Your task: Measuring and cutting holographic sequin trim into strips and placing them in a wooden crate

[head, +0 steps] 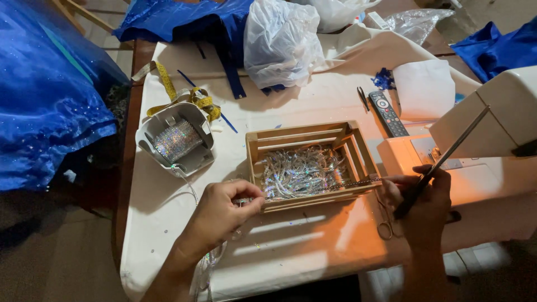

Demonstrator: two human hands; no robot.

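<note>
Silvery sequin trim strip pulled taut across shallow wooden slat crate on the counter: left hand grip pinched on one end, right hand pinching the other, also clamped on long scissors. Judgement: keep tension even, cut square

The wooden crate is pale tan, filled with iridescent silver sequin trim pieces. The spool holder is white, its sequin roll glittering silver. The measuring tape is yellow. The surface wears cream cloth, glowing orange beside the white sewing machine. The remote is black. The sparkly fabric is royal blue.
</note>
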